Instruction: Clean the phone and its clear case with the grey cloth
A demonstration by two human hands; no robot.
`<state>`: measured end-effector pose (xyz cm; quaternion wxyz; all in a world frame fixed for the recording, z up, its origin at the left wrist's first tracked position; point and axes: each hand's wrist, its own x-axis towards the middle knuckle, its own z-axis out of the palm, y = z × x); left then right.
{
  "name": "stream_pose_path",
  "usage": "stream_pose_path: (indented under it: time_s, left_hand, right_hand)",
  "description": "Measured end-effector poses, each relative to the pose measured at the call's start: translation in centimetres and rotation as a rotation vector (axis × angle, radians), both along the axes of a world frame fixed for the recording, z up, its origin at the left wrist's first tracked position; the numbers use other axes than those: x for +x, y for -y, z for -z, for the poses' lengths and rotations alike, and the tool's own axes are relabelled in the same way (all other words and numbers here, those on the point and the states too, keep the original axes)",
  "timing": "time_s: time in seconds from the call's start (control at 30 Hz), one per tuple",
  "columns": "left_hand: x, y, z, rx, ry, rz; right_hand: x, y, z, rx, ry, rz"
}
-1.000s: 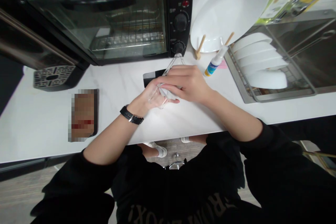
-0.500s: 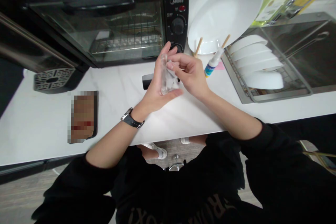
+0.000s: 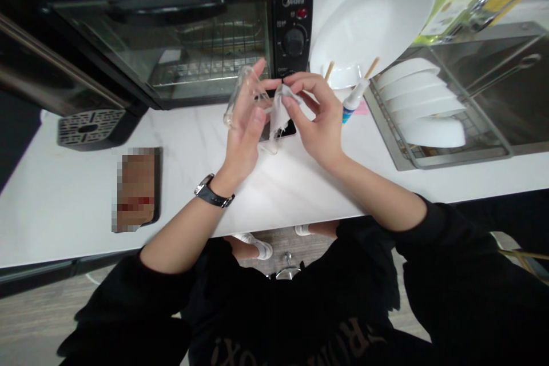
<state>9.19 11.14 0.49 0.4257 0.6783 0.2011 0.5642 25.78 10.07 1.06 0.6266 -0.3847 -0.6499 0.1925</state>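
Observation:
My left hand [image 3: 246, 131] holds a clear, see-through case [image 3: 234, 104], which looks like a phone case, tilted on its edge above the counter. A crumpled white wipe [image 3: 279, 111] is pinched between the thumb and fingers of my right hand [image 3: 319, 114]. The wipe hangs just beside the left fingers; whether it touches the case I cannot tell. Beneath the hands lies a dark, flat, phone-like object [image 3: 288, 129], partly hidden by them. Close to my right hand stands a small spray bottle [image 3: 354, 102] with a blue label.
A black toaster oven [image 3: 291, 63] stands behind the hands. White plates [image 3: 377, 23] lean at the back, and white bowls [image 3: 422, 97] sit in a wire rack over the sink [image 3: 510, 97]. At the left lie a dark-edged phone [image 3: 157, 183] with a blurred screen and a slotted drip tray [image 3: 92, 126].
My left hand has moved the clear case left and turned it away from the wipe. My right hand still pinches the wipe, and more of the dark object below shows.

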Motion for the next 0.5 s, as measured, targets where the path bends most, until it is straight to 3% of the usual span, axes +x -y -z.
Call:
stream_pose_path:
  time_s: [0.13, 0.23, 0.33, 0.5]
  left_hand:
    - [-0.2, -0.7, 0.1, 0.084, 0.064, -0.052]
    - [-0.3, -0.6, 0.5, 0.032, -0.048, 0.038]
    - [-0.2, 0.4, 0.5, -0.102, -0.135, 0.115]
    - [0.1, 1.3, 0.8, -0.195, -0.164, 0.103]
  right_hand:
    - [0.0, 0.1, -0.6, 0.058, -0.129, 0.128]
    - [0.2, 0.6, -1.4, 0.151, -0.170, 0.176]
    - [0.7, 1.2, -2.0, 0.190, -0.068, 0.140]
    - [1.4, 1.4, -2.1, 0.061, 0.195, 0.016]
